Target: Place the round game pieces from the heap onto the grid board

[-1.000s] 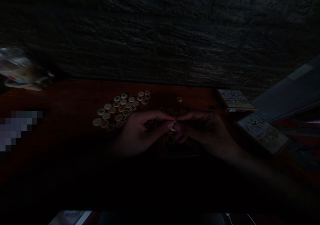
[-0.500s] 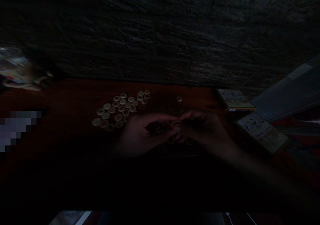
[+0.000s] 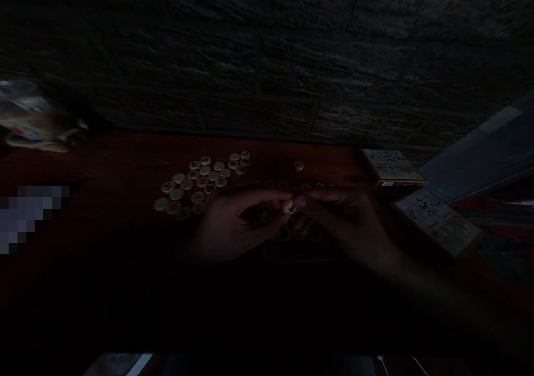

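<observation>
Between my two hands is a round xiangqi piece (image 3: 287, 207) with a dark character on its face. My left hand (image 3: 227, 220) pinches it from the left, thumb below and forefinger above. From the other side, my right hand (image 3: 352, 217) grips its right edge with thumb and fingertips; the remaining fingers curl beneath. Several dim pieces lie under and behind the hands, one of them a piece (image 3: 285, 233) just below the fingers. Much there is too dark to make out.
Many loose pieces (image 3: 204, 170) spread over the reddish wooden table (image 3: 137, 148) at left. A lone piece (image 3: 298, 166) lies beyond the hands. Two flat boxes, a rear box (image 3: 392, 164) and a nearer box (image 3: 438, 220), lie at right. A stone wall (image 3: 258, 64) borders the table's back.
The piece in my fingers has turned so its marked face shows. My right thumb has shifted off its face toward the right edge. The pieces on the table stay put.
</observation>
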Motion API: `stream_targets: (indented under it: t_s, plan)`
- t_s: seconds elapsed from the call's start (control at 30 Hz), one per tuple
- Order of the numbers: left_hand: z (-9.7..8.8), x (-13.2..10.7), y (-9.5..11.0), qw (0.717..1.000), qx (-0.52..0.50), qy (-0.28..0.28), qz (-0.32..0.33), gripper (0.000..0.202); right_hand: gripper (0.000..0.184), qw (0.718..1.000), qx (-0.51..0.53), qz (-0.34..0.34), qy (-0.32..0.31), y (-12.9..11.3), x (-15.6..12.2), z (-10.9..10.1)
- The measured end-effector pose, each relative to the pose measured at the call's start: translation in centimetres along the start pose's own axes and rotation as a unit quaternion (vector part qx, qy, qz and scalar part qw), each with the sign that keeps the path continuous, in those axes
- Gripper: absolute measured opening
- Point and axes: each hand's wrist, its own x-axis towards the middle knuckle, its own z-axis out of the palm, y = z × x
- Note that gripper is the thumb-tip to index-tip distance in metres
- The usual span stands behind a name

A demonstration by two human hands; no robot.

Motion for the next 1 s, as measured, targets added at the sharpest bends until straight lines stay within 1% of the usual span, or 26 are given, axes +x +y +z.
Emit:
stream_targets:
  t_s: [0.1, 0.17, 0.27, 0.33, 0.43, 0.47, 0.53, 0.63, 0.7, 0.8, 0.9, 1.0]
  plan:
    - [-0.2, 0.0, -0.2, 0.999, 0.029, -0.001, 0.043, 0.025, 0.018, 1.0, -0.018, -0.003, -0.014, 0.0, -0.1, 0.2]
    - [-0.3, 0.0, -0.4, 0.997, 0.043, -0.005, 0.07, 0.027, 0.014, 0.999, -0.007, -0.019, -0.029, -0.1, -0.1, 0.4]
    - [-0.3, 0.0, -0.4, 0.996, 0.039, -0.017, 0.083, 0.028, 0.019, 0.998, 0.007, -0.038, -0.043, -0.2, -0.2, 0.7]
    - [-0.2, -0.1, -0.3, 0.998, 0.02, -0.021, 0.054, 0.032, 0.02, 0.999, -0.007, -0.043, -0.027, -0.2, -0.2, 0.6]
    - [0.0, -0.2, 0.1, 1.0, -0.022, -0.008, -0.013, 0.035, 0.029, 0.996, -0.042, -0.07, 0.029, -0.1, -0.3, 0.4]
    - [0.0, -0.2, 0.2, 0.999, -0.039, -0.009, -0.033, 0.033, 0.033, 0.994, -0.055, -0.082, 0.044, 0.0, -0.3, 0.3]
    - [-0.1, -0.1, 0.5, 0.995, -0.076, -0.03, -0.063, 0.025, 0.037, 0.989, -0.085, -0.111, 0.057, 0.2, -0.5, 0.2]
    - [-0.3, 0.0, 0.8, 0.986, -0.111, -0.062, -0.106, 0.014, 0.033, 0.975, -0.139, -0.167, 0.048, 0.4, -0.8, 0.2]
    - [-0.3, 0.2, 0.9, 0.982, -0.133, -0.059, -0.122, 0.014, 0.032, 0.964, -0.175, -0.197, 0.036, 0.4, -1.0, 0.1]
    - [-0.2, 0.3, 1.0, 0.976, -0.166, -0.047, -0.131, 0.019, 0.034, 0.95, -0.207, -0.232, 0.012, 0.4, -1.2, -0.1]
    - [0.0, 0.4, 1.0, 0.972, -0.182, -0.047, -0.141, 0.019, 0.033, 0.941, -0.227, -0.252, -0.004, 0.5, -1.1, -0.3]
    - [0.0, 0.3, 0.9, 0.969, -0.195, -0.042, -0.147, 0.021, 0.039, 0.935, -0.245, -0.255, -0.006, 0.6, -0.9, -0.4]
